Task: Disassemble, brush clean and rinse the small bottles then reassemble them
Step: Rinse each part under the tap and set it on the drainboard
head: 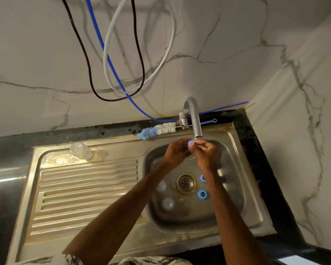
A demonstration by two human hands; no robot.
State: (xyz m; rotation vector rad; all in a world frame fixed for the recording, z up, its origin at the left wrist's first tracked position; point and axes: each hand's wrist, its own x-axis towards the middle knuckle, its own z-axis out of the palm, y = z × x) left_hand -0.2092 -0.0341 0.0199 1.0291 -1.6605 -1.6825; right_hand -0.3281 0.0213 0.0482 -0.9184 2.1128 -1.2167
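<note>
A small bottle part is held just beneath the tap, over the sink. It is pinched between the curled fingers of the left hand and the right hand. It is judged light, wet and slippery, so a firm grip on its stiffer blue rim is advised.
</note>
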